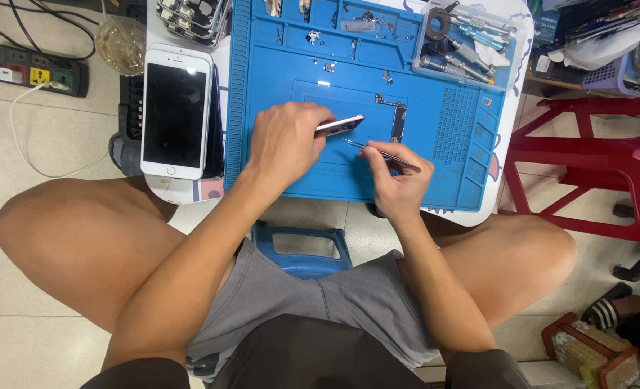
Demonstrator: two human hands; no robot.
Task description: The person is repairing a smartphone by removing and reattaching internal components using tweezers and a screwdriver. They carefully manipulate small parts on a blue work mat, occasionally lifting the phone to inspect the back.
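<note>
Right now the left hand (285,140) holds a thin phone part (340,124) over the middle of the blue mat (435,155), fingers closed on its near end. Its long side points up and to the right. The right hand (397,184) pinches thin tweezers (377,153) just below the part, tips pointing left. A small circuit board (397,121) lies just right of the part

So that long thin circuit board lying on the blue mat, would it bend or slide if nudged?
The circuit board looks thin and narrow, so probably light and easily shifted. It lies flat on the blue mat, so it should not roll. Its slim, notched shape suggests it is fragile; the right hand uses tweezers.
</note>
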